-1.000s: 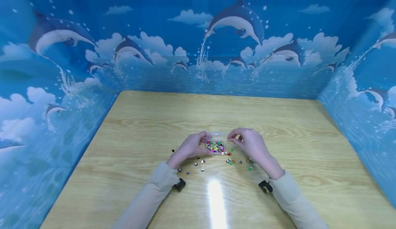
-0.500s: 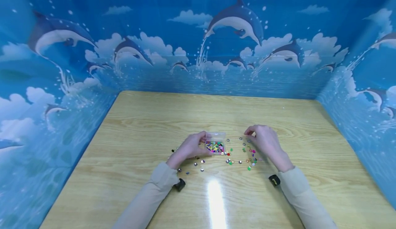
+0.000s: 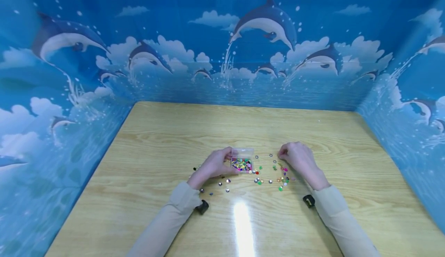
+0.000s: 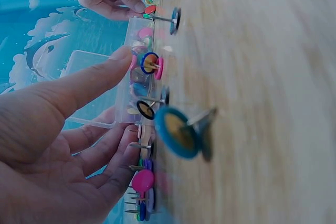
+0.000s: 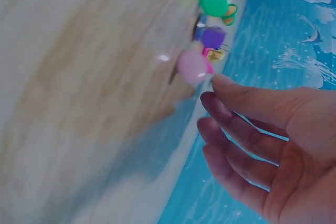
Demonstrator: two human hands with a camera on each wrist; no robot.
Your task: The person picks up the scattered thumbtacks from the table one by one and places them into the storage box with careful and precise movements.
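- Widest of all, the room: the far, left and right sides were closed in by a blue backdrop, printed with dolphins, clouds and spray.
- Next, the table: a pale, smooth wood-grain top was shown, with a bright streak of light thrown back near its front.
- In from both sides, light sleeves were seen, a small black device worn at each wrist.
- Over on the left, the left hand was wrapped about the box's left end, thumb set to the near side, fingers to the far side.
- And on the right, low over the tabletop, the right hand was held with fingers curled, thumb and index fingertips brought close together; whether anything was pinched there could not be told.
- Now the clear plastic box itself: it was set on the table between the hands, lid raised, colourful tacks heaped inside. Light, stiff and perhaps brittle, it was judged; apt to slide if nudged, and best held by its side walls.
- Smallest, the loose thumbtacks: they were strewn to both sides of the box and in front, pins bared at several angles. Hard, very light, slick-headed and prickly, by judgement; best pinched by the head's rim.
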